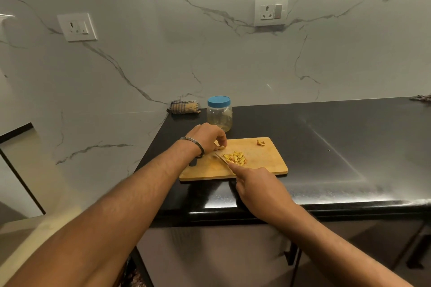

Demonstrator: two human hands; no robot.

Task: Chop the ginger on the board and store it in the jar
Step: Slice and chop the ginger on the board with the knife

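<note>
Right hand (pixel 256 184) gripped the knife (pixel 221 159); left hand (pixel 207 137) pinched a ginger piece (pixel 221 147).
We noted the cut strips (pixel 235 158) lay just right of the blade.

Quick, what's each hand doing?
Left hand: fingers pinch a ginger piece on the board.
Right hand: grips the knife.

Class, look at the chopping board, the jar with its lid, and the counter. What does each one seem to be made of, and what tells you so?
Chopping board: probably wood or bamboo, matt, from its warm tan colour.
Jar: clear, likely plastic, perhaps glass; you see through it.
Lid: opaque blue, probably plastic.
Counter: black polished stone, maybe granite; it reflects light sharply.
</note>
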